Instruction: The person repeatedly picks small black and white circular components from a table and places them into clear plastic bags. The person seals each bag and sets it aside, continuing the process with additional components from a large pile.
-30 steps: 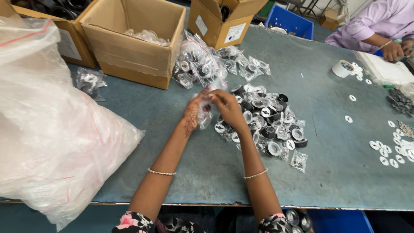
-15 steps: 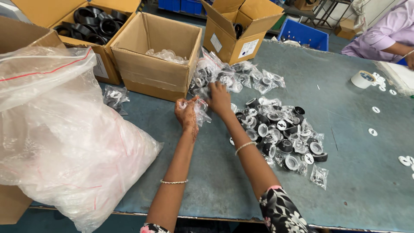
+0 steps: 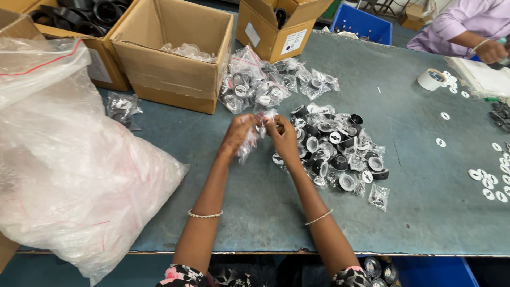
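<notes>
Above the blue-grey table (image 3: 255, 212), seen from the head camera, both hands meet over a small clear bag (image 3: 254, 139). Her left hand (image 3: 237, 134) pinches the bag's upper edge while the rest hangs down toward the table, and her right hand (image 3: 282, 137) closes its fingertips on the same edge, as if pressing the mouth shut. Just right of the hands lies a heap of black and white round parts (image 3: 340, 151), near enough to reach. Beyond it sits a pile of filled bags (image 3: 265, 85), against an open cardboard box (image 3: 175, 53). A large plastic sack (image 3: 69, 159) slumps at the left edge. Far right, another person's hand (image 3: 491, 51) works near a tape roll (image 3: 430, 79).
</notes>
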